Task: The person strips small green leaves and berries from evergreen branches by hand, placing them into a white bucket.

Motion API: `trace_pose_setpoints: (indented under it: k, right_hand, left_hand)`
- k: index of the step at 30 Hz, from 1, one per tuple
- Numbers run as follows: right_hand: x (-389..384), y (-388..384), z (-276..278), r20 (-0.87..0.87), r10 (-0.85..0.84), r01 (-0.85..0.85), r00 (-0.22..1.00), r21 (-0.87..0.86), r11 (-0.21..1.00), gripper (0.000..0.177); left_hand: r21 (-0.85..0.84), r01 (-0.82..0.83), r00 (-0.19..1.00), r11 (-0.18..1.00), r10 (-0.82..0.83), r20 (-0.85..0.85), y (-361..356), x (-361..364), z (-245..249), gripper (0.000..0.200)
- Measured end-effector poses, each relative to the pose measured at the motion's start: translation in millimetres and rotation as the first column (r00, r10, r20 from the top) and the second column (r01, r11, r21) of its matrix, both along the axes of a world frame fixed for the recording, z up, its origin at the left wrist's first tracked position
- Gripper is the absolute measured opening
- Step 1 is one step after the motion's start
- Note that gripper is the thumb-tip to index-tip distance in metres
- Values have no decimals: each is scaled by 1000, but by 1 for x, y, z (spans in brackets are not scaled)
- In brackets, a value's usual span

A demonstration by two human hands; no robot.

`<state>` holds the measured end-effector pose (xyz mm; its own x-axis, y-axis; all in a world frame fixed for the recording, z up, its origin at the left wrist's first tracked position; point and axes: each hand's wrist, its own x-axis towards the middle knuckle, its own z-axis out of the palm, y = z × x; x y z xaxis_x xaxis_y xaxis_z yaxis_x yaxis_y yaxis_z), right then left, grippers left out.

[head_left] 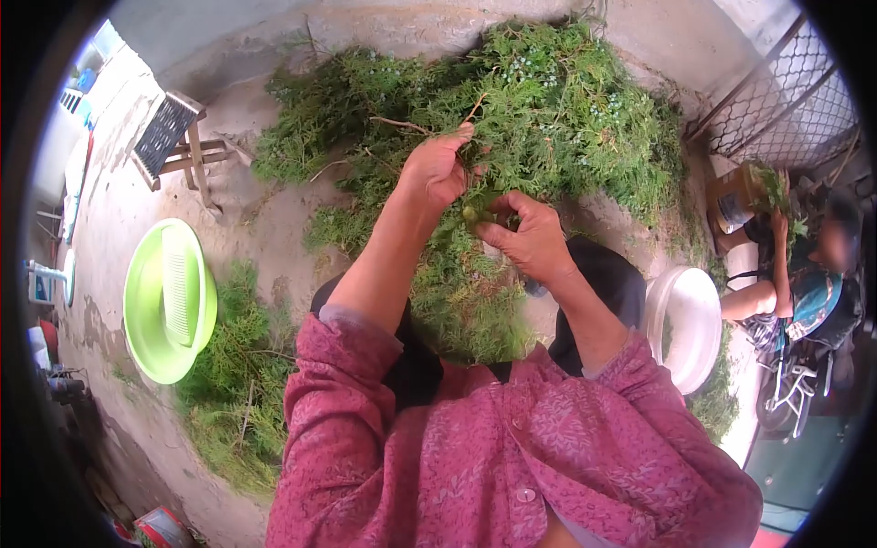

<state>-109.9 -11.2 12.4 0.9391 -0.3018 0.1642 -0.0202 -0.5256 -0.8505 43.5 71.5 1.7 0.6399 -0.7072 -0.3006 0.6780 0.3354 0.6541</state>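
Observation:
My left hand (440,169) is closed around an evergreen branch, and its brown stem (476,108) sticks up past the fingers. Just below and to the right, my right hand (532,242) pinches green foliage (475,216) between thumb and fingers. Both hands are close together over my lap. In front of them lies a large heap of evergreen branches (566,119), dotted with small bluish cones or berries. Loose green sprigs (470,306) cover the ground between my knees.
A green basin (137,306) with a ribbed insert stands at left, beside more cut greenery (237,393). At right is a white tub (685,329). A wooden stool (187,151) is near the wall. Another person (808,292) sits at far right, holding greenery by a cardboard box (734,196).

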Motion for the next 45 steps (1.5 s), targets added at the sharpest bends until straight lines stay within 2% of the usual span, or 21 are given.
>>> trace_pose_setpoints:
  k: [2, 6, 9, 11, 12, 14, 15, 16, 17, 18, 19, 21, 22, 26, 28, 29, 31, 34, 37, 40, 45]
  right_hand:
    - [4, 1, 1, -102, -41, 45, 994, 29, 999, 35]
    - [5, 6, 0, -119, -7, 9, 993, 16, 1000, 33]
    - [2, 19, 14, -111, -24, 22, 994, -23, 1000, 27]
    - [-3, 28, 30, -39, 41, -36, 998, 118, 992, 20]
    - [-9, 34, 39, -36, 40, -36, 999, 117, 992, 20]
    - [-19, 44, 50, 123, 175, -189, 977, 108, 976, 15]
    - [-20, 41, 49, 123, 173, -186, 977, 106, 977, 15]
    - [-21, 36, 46, -25, 239, -193, 971, 510, 838, 12]
    - [-21, 31, 44, -129, 353, -99, 927, 822, 561, 10]
    - [-20, 27, 42, -117, 265, -4, 957, 908, 418, 13]
    - [-19, 21, 38, -118, 269, -6, 956, 907, 422, 13]
    - [-22, 10, 30, -30, 177, -19, 984, 962, 271, 16]
    - [-21, 7, 28, -78, 128, 33, 989, 948, 317, 13]
    - [-18, -1, 13, -105, 44, 84, 993, 935, 346, 12]
    - [-16, 0, 9, -152, -17, 143, 988, 884, 446, 14]
    - [-14, 2, 9, -153, -19, 146, 988, 885, 443, 14]
    - [-6, 6, 12, -168, -8, 153, 986, 875, 459, 17]
    - [4, 5, 9, -149, 42, 108, 988, 857, 503, 18]
    - [10, 10, 9, -186, 105, 95, 977, 818, 567, 19]
    - [11, 13, 9, -167, 149, 55, 975, 823, 565, 18]
    - [1, 16, 16, -181, 112, 92, 977, 833, 546, 17]
  left_hand:
    - [18, -1, 1000, 1000, 1, 28, 3, -1, 3, 24]
    - [-5, 31, 999, 1000, -31, 34, 9, 4, -2, 21]
    - [44, -31, 1000, 999, 32, -1, 10, 3, 4, 17]
    - [40, 0, 979, 999, 8, -205, 10, -1, 8, 20]
    - [39, 0, 979, 999, 8, -203, 10, 0, 9, 20]
    - [86, -157, 971, 984, 170, -171, 7, 6, 6, 13]
    - [84, -155, 971, 984, 167, -171, 7, 9, 4, 13]
    - [26, -137, 973, 990, 139, -183, 8, 12, 2, 13]
    - [-33, -120, 975, 992, 112, -193, 8, 15, 0, 13]
    - [21, -135, 974, 991, 136, -179, 10, 9, 8, 14]
    - [18, -139, 974, 990, 140, -180, 10, 8, 9, 14]
    - [43, -31, 986, 999, 38, -165, 13, 5, 9, 16]
    - [59, -40, 988, 997, 48, -144, 13, 4, 10, 18]
    - [91, -95, 985, 991, 107, -138, 12, 2, 18, 18]
    - [75, -62, 991, 995, 70, -110, 13, 3, 14, 16]
    - [77, -59, 991, 995, 67, -112, 13, 7, 6, 16]
    - [-49, 38, 985, 998, -45, -164, 12, 16, -4, 23]
    - [-94, 71, 969, 993, -91, -228, 12, 14, -6, 22]
    - [-89, 63, 971, 994, -82, -226, 10, 13, -7, 22]
    - [-86, 77, 977, 993, -93, -192, 14, 12, -3, 21]
    - [-62, 21, 978, 998, -33, -208, 13, 7, 5, 12]
